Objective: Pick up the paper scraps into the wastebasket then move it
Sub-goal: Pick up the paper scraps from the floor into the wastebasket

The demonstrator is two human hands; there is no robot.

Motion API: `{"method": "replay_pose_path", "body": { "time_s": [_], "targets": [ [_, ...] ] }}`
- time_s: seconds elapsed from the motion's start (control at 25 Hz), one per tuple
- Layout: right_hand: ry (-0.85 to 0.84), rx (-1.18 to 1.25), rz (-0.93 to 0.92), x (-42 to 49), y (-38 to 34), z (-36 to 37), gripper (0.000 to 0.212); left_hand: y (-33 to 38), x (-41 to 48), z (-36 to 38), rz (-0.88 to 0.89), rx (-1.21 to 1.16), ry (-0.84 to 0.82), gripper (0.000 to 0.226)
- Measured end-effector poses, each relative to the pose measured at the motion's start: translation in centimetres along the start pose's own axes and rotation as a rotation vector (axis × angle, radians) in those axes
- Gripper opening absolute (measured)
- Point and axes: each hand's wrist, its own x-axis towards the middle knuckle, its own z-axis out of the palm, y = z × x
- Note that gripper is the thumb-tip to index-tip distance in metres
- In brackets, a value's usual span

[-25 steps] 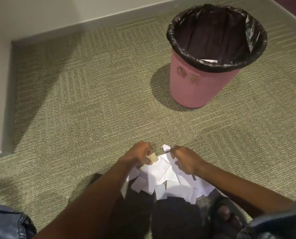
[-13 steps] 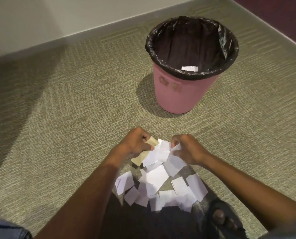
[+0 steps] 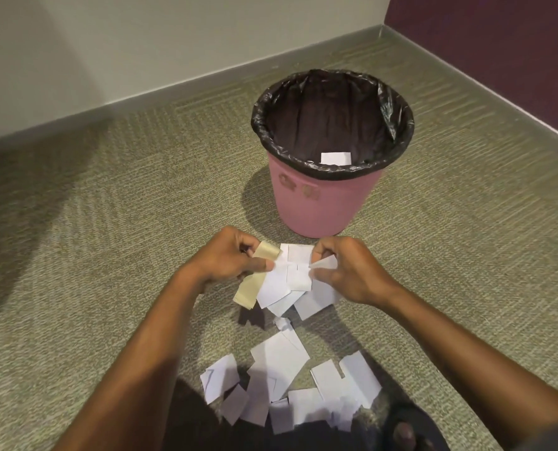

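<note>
Mid-frame, left hand (image 3: pixel 228 259) and right hand (image 3: pixel 352 272) pinch a bunch of white and tan paper scraps (image 3: pixel 285 281) below the pink, black-lined plastic wastebasket (image 3: pixel 316 205); loose white scraps (image 3: pixel 279 361) lie lower centre.

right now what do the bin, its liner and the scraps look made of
Bin: pink, smooth, matte wall, probably moulded plastic. Liner: thin black plastic film, shiny and crinkled over the rim. Scraps: white paper, flat, matte, straight cut edges; one tan strip curls, maybe card or tape.
</note>
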Motion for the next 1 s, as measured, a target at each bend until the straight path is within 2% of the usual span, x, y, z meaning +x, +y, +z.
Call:
{"method": "replay_pose_path", "body": {
  "time_s": [0.2, 0.36, 0.56, 0.68, 0.8, 0.88, 1.0],
  "targets": [
    [0.073, 0.156, -0.091, -0.3, -2.8, -3.8, 0.012, 4.4, -0.5, -2.0, 0.065, -0.052, 0.011, 0.016],
    [0.175, 0.281, -0.207, 0.0, -5.5, -7.5, 0.013, 9.4, -0.6, -4.5, 0.168, -0.030, 0.020, 0.031],
    [0.407, 0.313, -0.261, 2.3, -8.0, -12.6, 0.016, 15.9, 1.8, -7.7, 0.276, -0.046, 0.207, 0.029],
    [0.593, 0.294, -0.217, 4.8, -7.9, -14.3, 0.017, 18.1, 4.5, -8.3, 0.305, -0.052, 0.375, 0.019],
    [0.654, 0.184, -0.126, 8.0, -6.4, -14.8, 0.015, 18.9, 7.2, -7.5, 0.271, -0.001, 0.468, 0.023],
    [0.654, 0.154, -0.067, 9.8, -5.5, -15.0, 0.016, 19.0, 8.5, -6.8, 0.246, 0.027, 0.466, 0.017],
    [0.590, 0.160, -0.045, 11.5, -4.7, -15.0, 0.022, 19.1, 9.1, -5.7, 0.214, 0.099, 0.380, 0.011]
  ]
}}
